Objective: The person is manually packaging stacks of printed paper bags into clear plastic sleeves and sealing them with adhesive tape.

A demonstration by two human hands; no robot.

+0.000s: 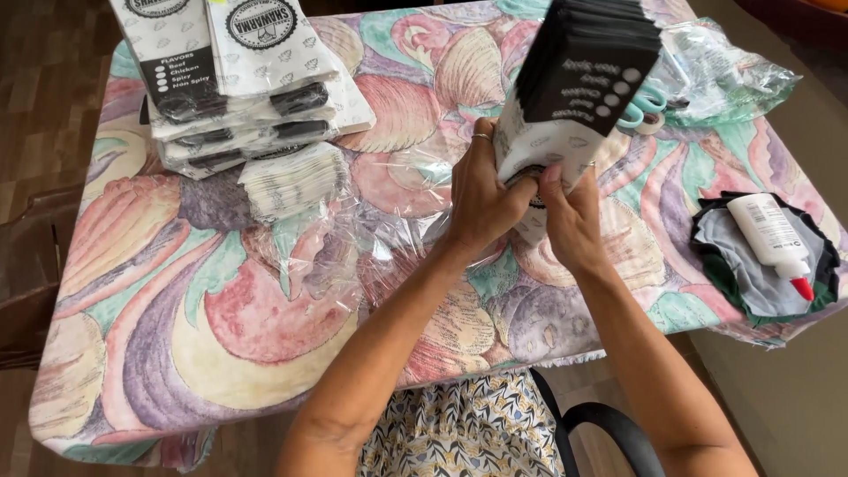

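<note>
Both hands clenched on a thick bundle of black-and-white paper sleeves (574, 84), upper centre of frame: left hand (481, 199) at its lower end, right hand (572, 216) just beside. Loose sleeve stacks (238, 88) upper left on clear wrap (353, 238); glue bottle (777, 238) on cloth (751, 283), right edge; scissors (645, 108) behind the bundle.

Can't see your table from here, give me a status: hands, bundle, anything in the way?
Left hand and right hand grip paper bag stack. Held above table. Loose plastic wrap underneath.
</note>
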